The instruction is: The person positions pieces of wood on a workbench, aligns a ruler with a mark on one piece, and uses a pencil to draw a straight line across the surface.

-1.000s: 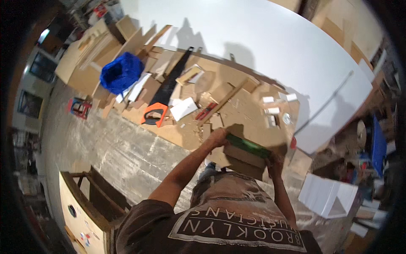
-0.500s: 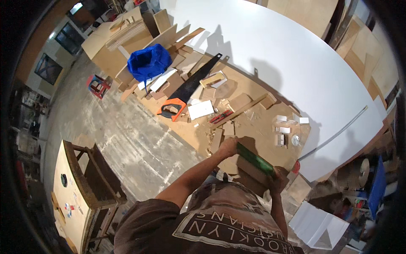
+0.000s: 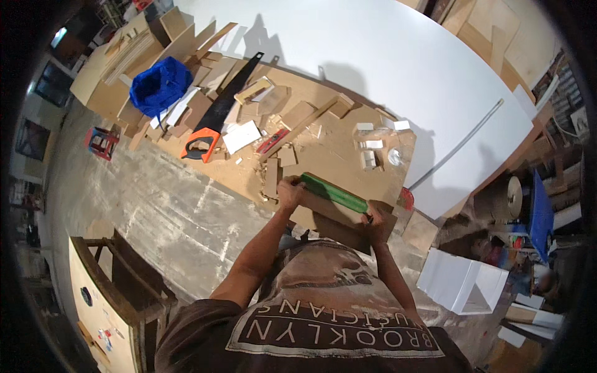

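Observation:
A long green bar (image 3: 336, 194) lies lengthwise along a narrow brown board (image 3: 333, 215) at the near edge of the worktable. My left hand (image 3: 291, 192) is closed around the bar's left end. At the other end my right hand (image 3: 375, 222) grips it, fingers close to the board. Whether the right hand also holds the board I cannot tell. Small wood offcuts (image 3: 272, 178) lie just left of my left hand. Beyond it are a red tool (image 3: 272, 142) and a long wooden strip (image 3: 305, 128).
A handsaw (image 3: 224, 109) with an orange handle and a blue bag (image 3: 160, 86) lie on the table's left. White blocks (image 3: 372, 144) sit at its right. Behind spreads a large white panel (image 3: 410, 81). A wooden stand (image 3: 118, 292) is at lower left, a white box (image 3: 460, 281) at lower right.
My view has shifted, so the scene sits further left. Both hands have brought the green bar away from my body, and its upper face now shows brightly.

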Action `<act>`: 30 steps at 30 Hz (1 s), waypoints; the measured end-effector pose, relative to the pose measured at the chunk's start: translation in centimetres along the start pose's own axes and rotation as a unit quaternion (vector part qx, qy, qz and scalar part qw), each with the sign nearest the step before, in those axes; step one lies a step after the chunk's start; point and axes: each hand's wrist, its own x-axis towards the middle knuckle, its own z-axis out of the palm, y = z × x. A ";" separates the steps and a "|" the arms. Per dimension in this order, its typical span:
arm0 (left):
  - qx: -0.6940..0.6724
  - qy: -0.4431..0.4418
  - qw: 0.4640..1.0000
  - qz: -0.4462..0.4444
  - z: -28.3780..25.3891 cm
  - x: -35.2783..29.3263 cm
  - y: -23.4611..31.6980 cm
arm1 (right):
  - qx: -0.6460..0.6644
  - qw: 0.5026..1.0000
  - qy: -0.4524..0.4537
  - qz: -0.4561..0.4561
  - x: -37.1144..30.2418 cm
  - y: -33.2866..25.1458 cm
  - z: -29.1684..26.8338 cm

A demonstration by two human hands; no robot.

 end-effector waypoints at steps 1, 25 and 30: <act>0.002 -0.008 1.000 -0.012 -0.2 0.0 -0.3 | 0.020 1.000 0.001 0.005 0.0 0.0 0.3; 0.059 0.020 0.994 0.085 -0.5 -1.9 -0.1 | 0.034 0.999 -0.018 0.034 -0.5 -1.1 -0.3; 0.064 0.012 0.994 0.085 -0.8 -2.7 -0.2 | 0.043 0.999 -0.022 0.015 0.0 -1.8 -1.4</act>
